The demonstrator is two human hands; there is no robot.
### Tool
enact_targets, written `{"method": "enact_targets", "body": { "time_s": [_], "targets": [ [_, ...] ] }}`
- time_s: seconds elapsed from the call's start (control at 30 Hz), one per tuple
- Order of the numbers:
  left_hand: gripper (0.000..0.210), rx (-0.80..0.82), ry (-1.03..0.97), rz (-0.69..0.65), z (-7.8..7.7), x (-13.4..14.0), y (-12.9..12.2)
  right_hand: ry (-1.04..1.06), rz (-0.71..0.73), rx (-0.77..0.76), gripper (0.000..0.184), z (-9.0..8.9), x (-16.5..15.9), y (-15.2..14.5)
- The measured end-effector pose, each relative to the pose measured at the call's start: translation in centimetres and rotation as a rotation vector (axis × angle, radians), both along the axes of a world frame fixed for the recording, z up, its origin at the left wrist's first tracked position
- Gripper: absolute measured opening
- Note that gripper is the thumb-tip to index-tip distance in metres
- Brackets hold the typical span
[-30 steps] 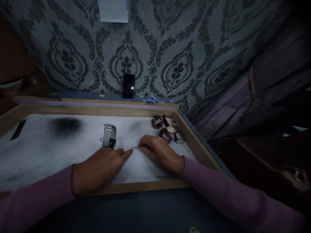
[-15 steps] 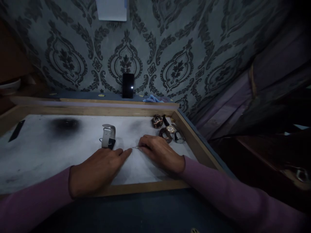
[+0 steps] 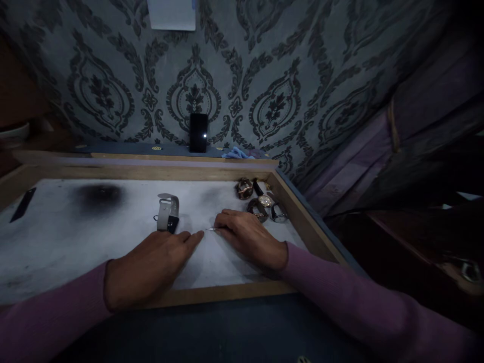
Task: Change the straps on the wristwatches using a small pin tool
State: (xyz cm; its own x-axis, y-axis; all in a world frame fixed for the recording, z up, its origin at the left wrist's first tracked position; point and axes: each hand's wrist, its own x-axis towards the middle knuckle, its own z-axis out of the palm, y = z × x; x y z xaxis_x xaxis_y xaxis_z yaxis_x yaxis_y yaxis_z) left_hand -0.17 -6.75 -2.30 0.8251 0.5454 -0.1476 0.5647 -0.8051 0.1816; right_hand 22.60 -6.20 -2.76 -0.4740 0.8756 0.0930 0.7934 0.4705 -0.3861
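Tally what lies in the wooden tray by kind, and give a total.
Grey-strapped watch: 1
Metal watches in the far right corner: about 4, bunched together and hard to separate
Thin metal tool under the right hand: 1
Dark strip at the tray's left edge: 1
Total: about 7
The left hand rests flat, holding nothing.

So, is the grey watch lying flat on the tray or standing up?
Standing up. The grey watch rests on its edge on the white tray, its strap curving upward in a loop, just beyond the left hand.

Four watches (image 3: pixel 260 201) (one (image 3: pixel 167 213) apart)
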Motion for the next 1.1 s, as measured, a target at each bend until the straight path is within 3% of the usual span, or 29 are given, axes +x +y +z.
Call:
{"method": "enact_targets", "body": {
  "time_s": [0.5,1.1],
  "targets": [
    [0.055,0.002,0.054,0.016,1.1,0.7,-0.2,0.003,0.018,-0.014,0.017,0.3,0.1,-0.1],
    [0.062,0.087,0.116,-0.007,0.7,0.8,-0.2,-0.166,0.046,0.051,0.014,0.7,-0.4,0.4]
  ]
}}
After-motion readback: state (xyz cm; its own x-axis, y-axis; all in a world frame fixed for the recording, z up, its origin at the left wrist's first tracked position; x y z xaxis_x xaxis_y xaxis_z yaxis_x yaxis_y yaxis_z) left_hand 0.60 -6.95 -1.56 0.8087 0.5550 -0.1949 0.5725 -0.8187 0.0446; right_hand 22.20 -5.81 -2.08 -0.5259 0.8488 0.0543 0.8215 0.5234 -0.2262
